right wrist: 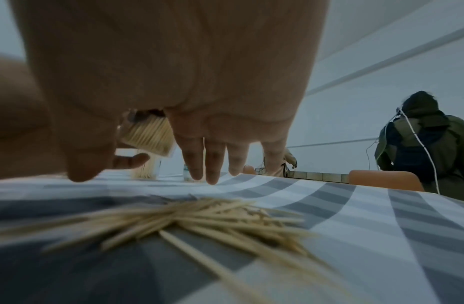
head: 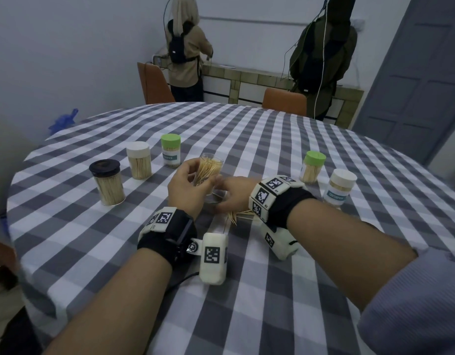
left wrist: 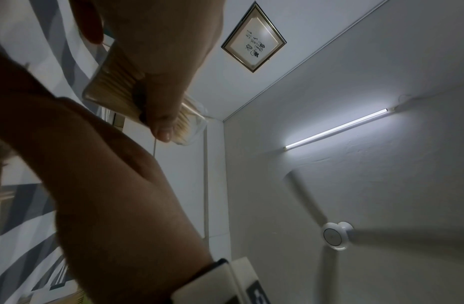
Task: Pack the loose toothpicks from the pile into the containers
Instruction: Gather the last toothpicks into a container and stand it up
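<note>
My left hand [head: 188, 185] grips a clear open container [head: 209, 171] packed with toothpicks and holds it tilted just above the checked table [head: 272, 139]. In the left wrist view a fingertip presses on that container [left wrist: 114, 88]. My right hand [head: 230, 192] hovers low beside it with fingers [right wrist: 212, 164] straight and pointing down at the cloth, holding nothing. A small dark round thing [head: 216, 198], perhaps a lid, lies under those fingers. The loose toothpick pile [head: 240, 215] sits beneath my right wrist, and the right wrist view shows this pile [right wrist: 199, 222] spread out.
Capped jars of toothpicks stand on the left: black lid [head: 107, 183], white lid [head: 138, 160], green lid [head: 170, 153]. Two more stand on the right, green-lidded [head: 313, 166] and white-lidded [head: 340, 185]. Orange chairs [head: 284, 101] and two standing people [head: 323, 55] are beyond the table.
</note>
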